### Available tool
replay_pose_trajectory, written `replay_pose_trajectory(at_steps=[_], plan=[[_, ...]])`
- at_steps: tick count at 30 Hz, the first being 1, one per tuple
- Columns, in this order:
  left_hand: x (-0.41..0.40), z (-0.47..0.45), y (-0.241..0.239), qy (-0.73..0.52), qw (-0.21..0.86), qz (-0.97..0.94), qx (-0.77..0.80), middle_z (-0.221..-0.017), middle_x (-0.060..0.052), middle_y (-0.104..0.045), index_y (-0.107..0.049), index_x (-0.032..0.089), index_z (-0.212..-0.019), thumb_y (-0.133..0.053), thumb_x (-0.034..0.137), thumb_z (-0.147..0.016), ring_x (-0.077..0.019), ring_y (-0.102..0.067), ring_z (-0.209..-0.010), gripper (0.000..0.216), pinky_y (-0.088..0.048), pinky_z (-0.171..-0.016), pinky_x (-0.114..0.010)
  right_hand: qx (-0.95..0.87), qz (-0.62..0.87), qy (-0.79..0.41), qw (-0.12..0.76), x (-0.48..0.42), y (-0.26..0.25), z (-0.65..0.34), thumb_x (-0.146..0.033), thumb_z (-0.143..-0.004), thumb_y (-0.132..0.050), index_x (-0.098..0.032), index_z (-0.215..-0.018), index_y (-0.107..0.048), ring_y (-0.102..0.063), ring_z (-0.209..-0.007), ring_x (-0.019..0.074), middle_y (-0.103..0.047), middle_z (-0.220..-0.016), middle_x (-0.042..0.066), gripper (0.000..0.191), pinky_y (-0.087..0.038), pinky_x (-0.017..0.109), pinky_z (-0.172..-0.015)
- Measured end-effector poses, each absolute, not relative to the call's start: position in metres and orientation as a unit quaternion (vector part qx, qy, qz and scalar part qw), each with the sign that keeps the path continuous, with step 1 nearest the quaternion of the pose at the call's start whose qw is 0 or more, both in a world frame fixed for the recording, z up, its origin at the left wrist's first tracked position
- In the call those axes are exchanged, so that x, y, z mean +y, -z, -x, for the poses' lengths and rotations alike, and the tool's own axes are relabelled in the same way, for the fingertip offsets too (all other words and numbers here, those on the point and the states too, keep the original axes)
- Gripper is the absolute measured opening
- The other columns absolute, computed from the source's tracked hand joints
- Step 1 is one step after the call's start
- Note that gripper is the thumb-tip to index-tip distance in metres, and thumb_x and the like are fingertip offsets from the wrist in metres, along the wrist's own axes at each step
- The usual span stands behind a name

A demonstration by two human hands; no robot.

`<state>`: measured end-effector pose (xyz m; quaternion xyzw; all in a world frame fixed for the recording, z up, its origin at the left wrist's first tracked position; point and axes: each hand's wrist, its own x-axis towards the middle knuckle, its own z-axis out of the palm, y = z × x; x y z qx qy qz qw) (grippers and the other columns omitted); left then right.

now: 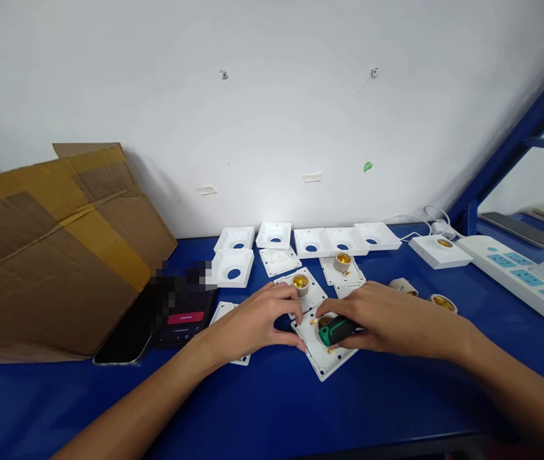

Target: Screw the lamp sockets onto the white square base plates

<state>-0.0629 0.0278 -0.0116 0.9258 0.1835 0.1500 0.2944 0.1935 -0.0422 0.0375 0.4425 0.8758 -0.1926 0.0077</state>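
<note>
My right hand [365,316] is wrapped round a screwdriver [338,331] with a green and black handle, tilted over a brass-lined lamp socket. The shaft and tip cannot be seen. That socket sits on a square white base plate [322,367] with brass terminals, flat on the table. My left hand [272,316] grips this plate's left corner between thumb and fingers. Just behind it lies another base plate [317,295] carrying a lamp socket [301,285]. Partly under my left forearm is one more white plate [241,360].
White square covers [234,268] with round holes line the wall. Loose lamp sockets [443,303] lie at right, near an assembled lamp holder [439,252] and a power strip [521,275]. Left are a cardboard box [61,255] and phones [183,319] on the blue table [262,409].
</note>
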Motion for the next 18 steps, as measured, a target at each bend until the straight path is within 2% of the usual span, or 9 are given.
replay_pose_trajectory(at_steps=[11, 18], plan=[[0.0264, 0.0632, 0.0104, -0.145, 0.286, -0.929, 0.185, -0.1, -0.002, -0.063, -0.07, 0.019, -0.092, -0.09, 0.039, -0.08, -0.0226, -0.059, -0.099, 0.031, -0.041, -0.1, -0.036, 0.87, -0.447, 0.206, 0.013, -0.0411, -0.0397, -0.1935, -0.032, -0.097, -0.069, -0.03, -0.128, -0.068, -0.074, -0.084, 0.0289, -0.078, -0.092, 0.003, 0.031, -0.044, 0.035, -0.072], [0.0233, 0.0622, 0.0111, -0.144, 0.275, -0.934, 0.18, -0.1, -0.002, -0.061, -0.07, 0.019, -0.091, -0.089, 0.042, -0.081, -0.0229, -0.058, -0.098, 0.032, -0.042, -0.098, -0.037, 0.867, -0.422, 0.264, 0.013, -0.0377, -0.0424, -0.1964, -0.032, -0.101, -0.063, -0.032, -0.126, -0.069, -0.074, -0.084, 0.0232, -0.079, -0.096, 0.001, 0.025, -0.045, 0.032, -0.074]])
